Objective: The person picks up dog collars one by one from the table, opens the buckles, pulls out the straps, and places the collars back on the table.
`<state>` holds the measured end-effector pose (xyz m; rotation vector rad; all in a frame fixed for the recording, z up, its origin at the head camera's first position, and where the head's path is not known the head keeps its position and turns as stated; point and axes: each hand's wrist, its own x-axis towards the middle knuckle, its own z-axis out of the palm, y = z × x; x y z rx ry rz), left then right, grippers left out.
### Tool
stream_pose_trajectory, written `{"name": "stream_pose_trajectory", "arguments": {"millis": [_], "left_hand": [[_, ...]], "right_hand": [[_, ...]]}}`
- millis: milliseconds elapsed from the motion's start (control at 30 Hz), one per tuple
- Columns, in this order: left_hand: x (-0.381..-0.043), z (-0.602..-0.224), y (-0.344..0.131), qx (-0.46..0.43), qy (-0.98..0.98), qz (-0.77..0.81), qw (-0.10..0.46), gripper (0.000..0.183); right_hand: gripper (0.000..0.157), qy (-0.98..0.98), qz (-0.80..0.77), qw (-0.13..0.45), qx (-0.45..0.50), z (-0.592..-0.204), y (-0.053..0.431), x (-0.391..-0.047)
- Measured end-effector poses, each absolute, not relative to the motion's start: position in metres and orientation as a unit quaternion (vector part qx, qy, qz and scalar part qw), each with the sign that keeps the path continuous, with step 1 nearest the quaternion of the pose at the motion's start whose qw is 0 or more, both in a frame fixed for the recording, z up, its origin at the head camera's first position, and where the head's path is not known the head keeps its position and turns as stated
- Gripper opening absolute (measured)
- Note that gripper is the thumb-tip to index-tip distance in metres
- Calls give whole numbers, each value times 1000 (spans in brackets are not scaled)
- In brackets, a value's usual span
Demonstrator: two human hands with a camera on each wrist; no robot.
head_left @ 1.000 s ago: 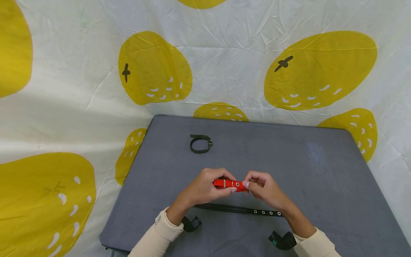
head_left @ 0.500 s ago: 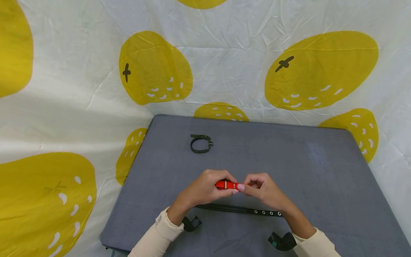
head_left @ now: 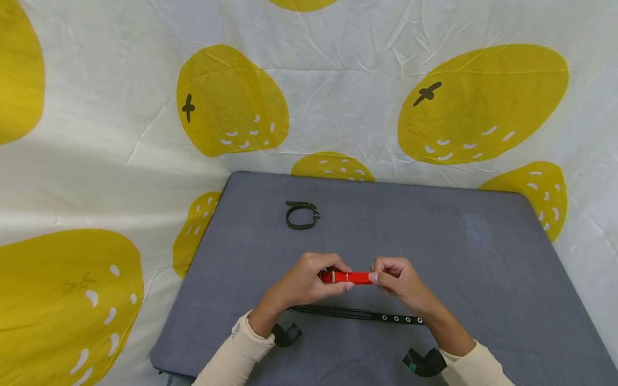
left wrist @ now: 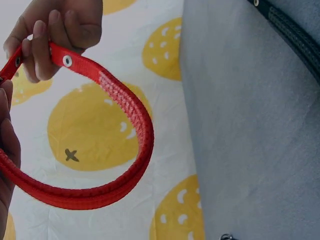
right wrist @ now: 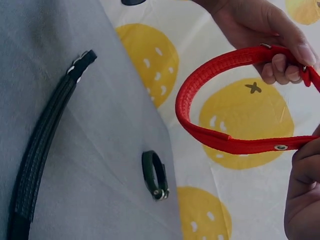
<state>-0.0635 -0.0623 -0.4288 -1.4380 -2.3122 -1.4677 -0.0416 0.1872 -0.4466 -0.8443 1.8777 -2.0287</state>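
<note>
A red collar (head_left: 359, 277) with metal eyelets is held up in a loop above the table, between both hands. My left hand (head_left: 309, 277) grips it at the buckle, fingers behind and thumb in front. My right hand (head_left: 398, 281) pinches the strap between thumb and fingers, to the right of the buckle. The collar's padded loop (right wrist: 187, 95) hangs away from the hands in the right wrist view. In the left wrist view, an eyelet (left wrist: 67, 61) shows beside the right hand's fingers. The tip of the strap is mostly hidden by the right hand.
A black collar (head_left: 347, 312) with several eyelets lies stretched out on the grey table (head_left: 434, 241), just nearer than the hands. Farther back lies a dark green collar (head_left: 300, 227), buckled into a ring. A white curtain (head_left: 338, 107) with yellow fruit prints hangs behind and at the left.
My right hand slid left along the strap toward the buckle, then drew back right. The eyelet between the hands is out of sight in the head view; plain red strap shows there now.
</note>
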Motion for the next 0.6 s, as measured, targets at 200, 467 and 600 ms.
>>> {"name": "stream_pose_trajectory", "arguments": {"millis": [200,467,600], "left_hand": [[-66,-427,-67,-461,-757,-461,39,13],[-64,-429,-66,-468,-766,-439,31,11],[-64,-431,-64,-470,-770,-430,34,9]], "right_hand": [[23,698,-655,125,-261,-444,188,-39],[12,797,-553,68,-230,-439,178,-35],[14,793,-561,60,-229,-439,176,-33]]}}
